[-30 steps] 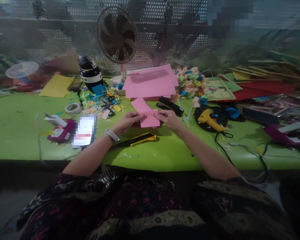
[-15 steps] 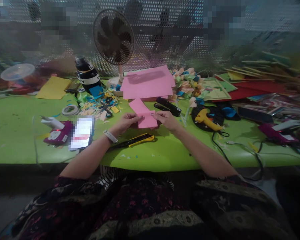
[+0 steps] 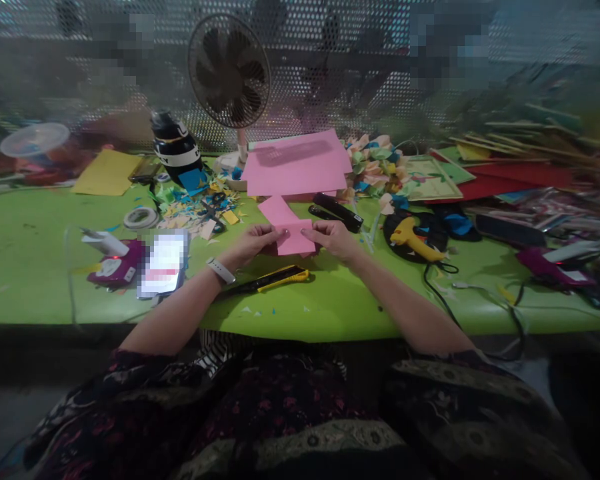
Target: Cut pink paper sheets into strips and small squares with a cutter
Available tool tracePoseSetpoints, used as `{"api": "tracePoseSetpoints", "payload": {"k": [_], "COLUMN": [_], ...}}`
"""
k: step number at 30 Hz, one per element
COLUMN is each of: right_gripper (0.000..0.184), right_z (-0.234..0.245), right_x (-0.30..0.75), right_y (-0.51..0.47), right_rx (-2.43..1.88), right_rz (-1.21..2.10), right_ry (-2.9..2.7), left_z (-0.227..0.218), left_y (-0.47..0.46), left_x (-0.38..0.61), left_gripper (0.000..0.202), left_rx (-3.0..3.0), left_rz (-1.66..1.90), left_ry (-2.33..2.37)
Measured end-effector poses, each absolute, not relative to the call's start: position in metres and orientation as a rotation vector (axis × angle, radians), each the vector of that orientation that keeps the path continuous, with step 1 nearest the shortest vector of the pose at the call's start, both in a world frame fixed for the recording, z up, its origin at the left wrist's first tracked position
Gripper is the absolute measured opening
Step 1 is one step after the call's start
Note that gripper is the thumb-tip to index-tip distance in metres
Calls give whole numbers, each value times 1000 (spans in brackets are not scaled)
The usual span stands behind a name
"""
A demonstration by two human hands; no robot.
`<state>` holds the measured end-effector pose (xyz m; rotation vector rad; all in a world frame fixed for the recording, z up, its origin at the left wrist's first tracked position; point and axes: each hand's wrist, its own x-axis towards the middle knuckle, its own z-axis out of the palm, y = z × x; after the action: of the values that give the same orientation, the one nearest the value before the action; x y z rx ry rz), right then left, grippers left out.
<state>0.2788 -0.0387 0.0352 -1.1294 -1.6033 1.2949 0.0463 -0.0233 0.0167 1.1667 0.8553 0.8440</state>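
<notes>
A small folded piece of pink paper [image 3: 294, 241] is pinched between my two hands above the green table [image 3: 330, 300]. My left hand [image 3: 253, 243] grips its left edge with closed fingers; a white watch sits on that wrist. My right hand [image 3: 330, 238] pinches the right edge. Just behind the held piece lies another small pink sheet [image 3: 276, 209]. A yellow utility knife [image 3: 275, 279] rests on the table right below my hands.
A stack of large pink sheets [image 3: 296, 170] lies behind, with a desk fan [image 3: 229, 73] beyond it. A black stapler [image 3: 337, 211], a yellow glue gun [image 3: 416, 239] with cord, paper flowers [image 3: 375, 167], paper scraps [image 3: 200, 207], a tape roll [image 3: 140, 217] and a phone [image 3: 163, 263] surround the hands.
My hands and the pink paper stay in nearly the same place; the fingers have shifted slightly along the paper's top edge. The view has moved a little.
</notes>
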Motion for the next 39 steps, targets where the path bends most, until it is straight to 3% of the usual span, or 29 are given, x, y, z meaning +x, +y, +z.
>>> {"api": "tracePoseSetpoints", "payload": {"k": [13, 20, 31, 39], "right_gripper": [50, 61, 54, 50], "right_z": [34, 32, 29, 32], "right_x": [277, 278, 272, 270], "right_y": [-39, -34, -40, -40], "right_rx": [-1129, -1112, -1044, -1038], "right_rz": [1244, 1037, 934, 884], "right_ry": [-1576, -1710, -1920, -1957], "left_z": [14, 14, 19, 23], "left_y": [-26, -26, -29, -24], "left_x": [49, 51, 48, 43], "left_gripper": [19, 32, 14, 17], "left_rx": [1357, 1498, 1451, 1617], "left_rz": [849, 811, 857, 873], "left_ry": [868, 874, 871, 861]}}
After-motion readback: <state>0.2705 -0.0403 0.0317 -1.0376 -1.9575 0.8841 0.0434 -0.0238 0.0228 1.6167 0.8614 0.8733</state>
